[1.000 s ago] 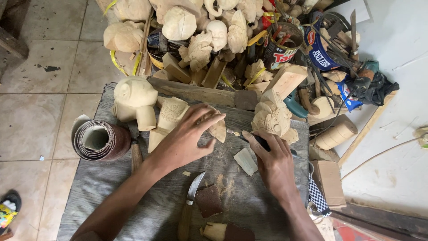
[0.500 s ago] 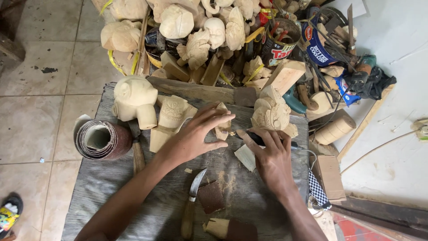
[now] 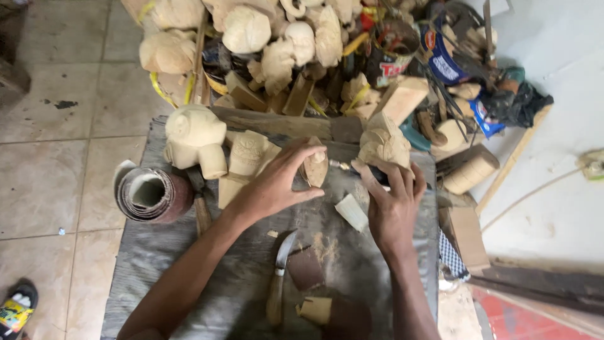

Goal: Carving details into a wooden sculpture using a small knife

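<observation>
- Pinching a small wood piece (image 3: 314, 169) in the left hand (image 3: 274, 186), just above the grey mat (image 3: 157, 264).
- Gripping a thin dark tool (image 3: 362, 171) in the right hand (image 3: 393, 204), tip pointing left, touching the wood piece.
- Lying near on the mat: a knife (image 3: 280, 277) below, a sandpaper roll (image 3: 151, 195) left, a carved head (image 3: 384, 145) right behind.

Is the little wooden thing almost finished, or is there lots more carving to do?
Partly shaped, not finished. Done: fresh sawdust and wood chips lie on the grey cloth, so wood has been cut away. In hand: the left hand grips the small wooden piece while the right hand points a thin carving tool at it. Left: the piece looks rough and pale; the sandpaper roll and knife lie aside.
</observation>
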